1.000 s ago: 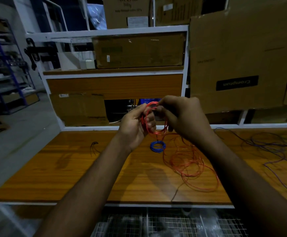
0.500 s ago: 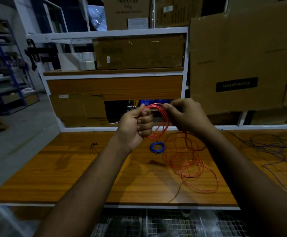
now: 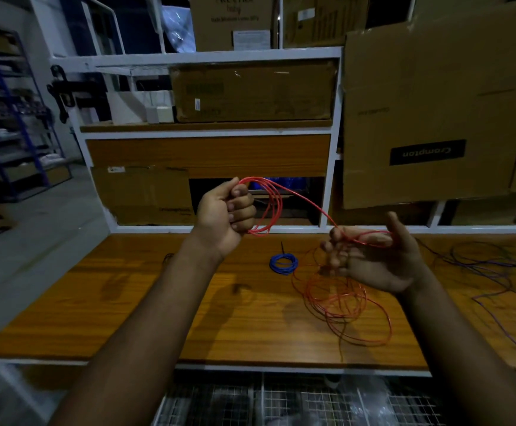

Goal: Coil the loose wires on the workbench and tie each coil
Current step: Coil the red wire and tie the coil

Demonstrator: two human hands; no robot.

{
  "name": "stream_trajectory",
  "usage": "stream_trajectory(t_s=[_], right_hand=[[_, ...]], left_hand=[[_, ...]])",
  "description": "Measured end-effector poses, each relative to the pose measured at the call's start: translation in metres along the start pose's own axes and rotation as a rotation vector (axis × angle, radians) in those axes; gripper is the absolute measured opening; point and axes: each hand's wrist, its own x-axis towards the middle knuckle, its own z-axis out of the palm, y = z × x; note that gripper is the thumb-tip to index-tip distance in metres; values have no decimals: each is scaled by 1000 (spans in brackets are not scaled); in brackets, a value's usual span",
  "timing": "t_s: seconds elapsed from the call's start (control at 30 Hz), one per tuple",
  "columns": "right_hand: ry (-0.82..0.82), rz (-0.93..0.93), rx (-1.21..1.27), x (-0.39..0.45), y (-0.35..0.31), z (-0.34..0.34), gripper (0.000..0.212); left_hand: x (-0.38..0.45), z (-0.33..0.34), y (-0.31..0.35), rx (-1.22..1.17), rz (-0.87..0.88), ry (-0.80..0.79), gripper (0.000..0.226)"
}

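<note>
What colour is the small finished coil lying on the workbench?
Blue; the small coil shows best in the head view.

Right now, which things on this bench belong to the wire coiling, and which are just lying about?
Job:
- thin red wire, partly looped in left hand, fed across right hand
- small coiled blue wire
- loose dark purple wire

Lying about:
- brown cardboard boxes
- white shelf frame
</note>
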Motion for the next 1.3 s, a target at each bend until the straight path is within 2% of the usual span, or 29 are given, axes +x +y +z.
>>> stream_trajectory(t_s=[0.07,0.1,0.13,0.2,0.27,0.3,0.53,0.6,0.7,0.77,0.83,0.9,0.97,1.03,1.13,1.2,1.3], right_hand=[[34,-66,80,-1,10,-4,89],[88,-111,87,-1,14,-3,84],[169,-144,68,-1,17,-1,70],[495,-177,-27,1,20,5,52],[872,-202,-215,5,21,10,50],[968,-225,-302,5,21,13,48],[1077,-273,-1143,20,22,61,15],[1098,-325,-1263,25,19,67,14],[1231,-487,-1507,30,9,68,14],[1268,-532,-1652,30,-1,64,15],[1203,-407,-1691,30,-10,55,16],[1036,-185,-1682,28,-15,49,15],[824,-52,-1487,26,-13,50,16],[628,-50,-1195,26,-6,53,16],[424,-131,-779,31,9,61,12],[319,-181,-505,37,15,68,16],[245,-266,-272,41,17,73,23]], left_hand=[[2,-3,0,-16,17,15,39],[2,-5,2,-21,32,28,39],[2,-7,3,-22,48,43,39],[2,-10,6,-8,73,67,39],[3,-10,5,21,85,91,39],[3,-10,4,35,86,105,39],[8,-16,-8,139,114,183,38],[10,-20,-11,208,128,202,38],[10,-25,-16,348,151,201,39],[8,-26,-17,410,163,186,39],[6,-25,-16,414,170,175,38],[5,-25,-13,367,171,174,38],[5,-26,-12,307,164,176,38],[7,-27,-13,279,156,184,38],[10,-29,-21,256,121,191,38],[11,-30,-27,240,106,188,38],[11,-32,-31,201,111,201,38]])
